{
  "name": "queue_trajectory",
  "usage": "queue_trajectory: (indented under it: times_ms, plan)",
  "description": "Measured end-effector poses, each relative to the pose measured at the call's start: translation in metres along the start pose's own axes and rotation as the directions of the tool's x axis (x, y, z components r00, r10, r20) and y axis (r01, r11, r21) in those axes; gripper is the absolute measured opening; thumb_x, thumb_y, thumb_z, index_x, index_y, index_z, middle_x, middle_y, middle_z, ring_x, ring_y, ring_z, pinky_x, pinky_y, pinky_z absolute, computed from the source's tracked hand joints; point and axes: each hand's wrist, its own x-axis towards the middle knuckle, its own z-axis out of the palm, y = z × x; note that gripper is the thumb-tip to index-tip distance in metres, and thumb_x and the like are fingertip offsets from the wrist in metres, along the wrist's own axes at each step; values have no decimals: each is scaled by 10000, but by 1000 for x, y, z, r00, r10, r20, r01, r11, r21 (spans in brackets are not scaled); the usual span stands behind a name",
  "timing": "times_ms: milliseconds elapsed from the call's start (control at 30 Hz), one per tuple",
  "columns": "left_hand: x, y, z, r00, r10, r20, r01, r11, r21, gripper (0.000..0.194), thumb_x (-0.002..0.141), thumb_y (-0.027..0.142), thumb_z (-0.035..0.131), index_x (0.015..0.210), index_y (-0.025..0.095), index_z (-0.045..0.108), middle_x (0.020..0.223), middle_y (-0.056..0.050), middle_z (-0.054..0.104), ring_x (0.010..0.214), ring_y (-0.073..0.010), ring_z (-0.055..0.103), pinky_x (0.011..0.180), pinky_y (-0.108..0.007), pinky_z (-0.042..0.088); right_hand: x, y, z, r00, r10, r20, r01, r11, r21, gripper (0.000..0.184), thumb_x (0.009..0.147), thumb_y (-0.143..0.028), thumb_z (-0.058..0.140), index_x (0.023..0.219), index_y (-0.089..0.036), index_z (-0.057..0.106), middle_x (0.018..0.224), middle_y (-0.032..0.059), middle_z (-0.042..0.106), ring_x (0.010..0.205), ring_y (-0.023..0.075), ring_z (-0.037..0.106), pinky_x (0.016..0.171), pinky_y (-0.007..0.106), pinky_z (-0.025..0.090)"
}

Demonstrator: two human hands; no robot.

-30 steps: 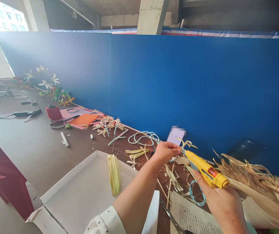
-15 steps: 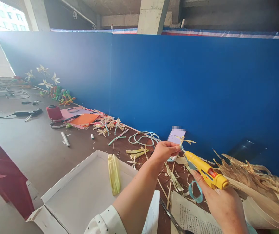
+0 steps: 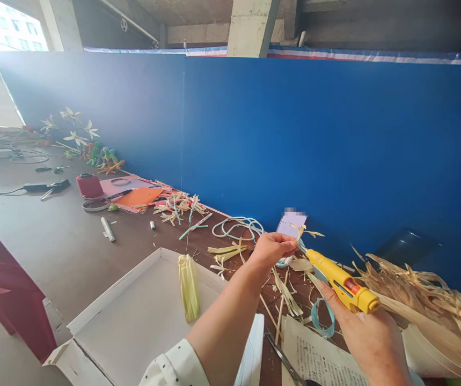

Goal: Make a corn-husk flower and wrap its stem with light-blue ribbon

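My left hand (image 3: 272, 249) pinches a small dried-husk flower (image 3: 303, 232), fingers closed on its stem. My right hand (image 3: 365, 335) grips a yellow glue gun (image 3: 338, 281) whose nozzle touches the husk piece right by my left fingertips. A light-blue ribbon loop (image 3: 322, 316) hangs below the glue gun near my right fingers. Both hands hover over the table's cluttered right part, close to the blue partition.
A white shallow box (image 3: 133, 316) holds a pale yellow husk bundle (image 3: 189, 287). A dried husk pile (image 3: 423, 300) lies at right, scissors (image 3: 284, 362) and printed paper (image 3: 319, 356) below. Cord coil (image 3: 236, 226), husk scraps, orange paper (image 3: 139, 197), red roll (image 3: 89, 186) and finished flowers (image 3: 75, 136) lie farther left.
Almost nothing has changed: my left hand and the husk flower shifted slightly down and left toward the glue gun's nozzle, and the ribbon loop swung a little.
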Motion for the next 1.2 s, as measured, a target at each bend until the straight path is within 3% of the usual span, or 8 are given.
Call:
queue_trajectory:
  times_ms: [100, 267, 433, 667, 833, 1200]
  plan:
    - [0, 0, 0, 1000, -6, -11, 6, 1000, 5, 383, 502, 351, 809, 705, 68, 649, 567, -3, 564, 489, -38, 448, 559, -224, 345, 2, -2, -2, 999, 34, 20, -34, 999, 25, 454, 869, -117, 345, 842, -277, 770, 467, 34, 506, 342, 124, 380, 381, 246, 299]
    - [0, 1, 0, 1000, -7, -9, 7, 1000, 13, 397, 489, 367, 812, 696, 70, 648, 569, -6, 568, 492, -40, 449, 554, -223, 341, -1, -4, 1, 975, 183, 130, -197, 974, 110, 366, 851, -183, 417, 816, -267, 771, 495, 41, 535, 372, 123, 401, 406, 243, 330]
    - [0, 1, 0, 1000, -2, -9, 2, 1000, 13, 413, 472, 377, 818, 695, 71, 650, 560, -4, 567, 495, -43, 450, 553, -223, 339, -3, -1, 2, 988, 116, 106, -128, 985, 113, 463, 833, -78, 358, 881, -295, 764, 489, 41, 527, 382, 131, 382, 422, 247, 321]
    - [1, 1, 0, 1000, 3, -11, -3, 1000, 17, 390, 488, 361, 810, 692, 71, 647, 573, -8, 570, 491, -43, 445, 561, -231, 342, -6, -1, 4, 986, 121, 113, -130, 988, 78, 413, 844, -111, 391, 880, -281, 765, 506, 41, 550, 377, 125, 402, 412, 247, 322]
    - [-1, 2, 1, 1000, -9, -4, 9, 1000, 22, 382, 497, 366, 809, 678, 75, 640, 572, -11, 561, 510, -52, 448, 586, -243, 354, 1, -2, -1, 998, 58, 4, -58, 996, 62, 421, 866, -124, 381, 835, -283, 770, 480, 34, 525, 355, 119, 385, 388, 244, 293]
    - [2, -3, -3, 1000, 5, 5, -6, 997, 75, 363, 553, 376, 776, 722, 80, 651, 606, -11, 569, 517, -45, 443, 578, -230, 339, -8, -2, 4, 944, 280, 173, -310, 935, 175, 312, 870, -284, 453, 792, -229, 750, 465, 25, 513, 359, 118, 381, 406, 255, 305]
